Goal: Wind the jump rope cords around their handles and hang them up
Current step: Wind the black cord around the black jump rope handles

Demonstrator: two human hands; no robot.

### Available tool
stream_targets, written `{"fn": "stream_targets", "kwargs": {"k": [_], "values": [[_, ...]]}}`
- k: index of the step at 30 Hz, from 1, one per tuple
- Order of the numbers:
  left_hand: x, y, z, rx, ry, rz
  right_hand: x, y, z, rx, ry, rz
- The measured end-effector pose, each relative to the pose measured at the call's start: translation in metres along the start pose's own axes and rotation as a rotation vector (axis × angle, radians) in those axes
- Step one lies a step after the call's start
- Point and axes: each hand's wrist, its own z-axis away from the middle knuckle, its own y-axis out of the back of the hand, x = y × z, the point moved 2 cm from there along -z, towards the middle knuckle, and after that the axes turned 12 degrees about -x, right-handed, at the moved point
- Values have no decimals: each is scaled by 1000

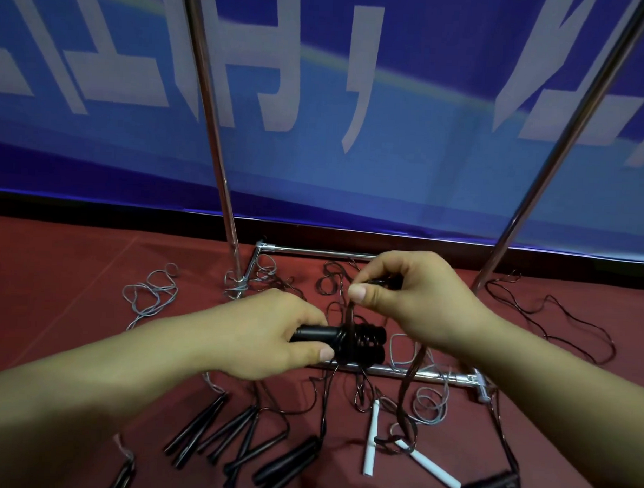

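Black handles [342,345], paired and part-wound, sit in your left hand [270,337], fingers curled round them; your right hand [402,294] pinches the dark cord [351,314] just above the coils; remaining cord trails below to the red floor [56,278].

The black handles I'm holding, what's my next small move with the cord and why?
Probably bring the right hand down around the black handles for another turn: the left hand grips them, several coils already sit on them, and the cord trails slack to the floor.
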Motion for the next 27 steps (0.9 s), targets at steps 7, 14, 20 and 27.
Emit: {"fn": "stream_targets", "kwargs": {"k": [7, 14, 20, 27], "values": [[21, 2, 11, -92, -193, 265, 13, 15, -1, -117, 2, -291], [31, 7, 18, -63, -349, 558, 15, 9, 0, -153, -38, -656], [26, 10, 16, 178, -223, 661, 16, -9, -1, -109, -177, -520], [14, 12, 13, 412, -132, 745, -2, -26, 0, -92, -168, -397]]}}
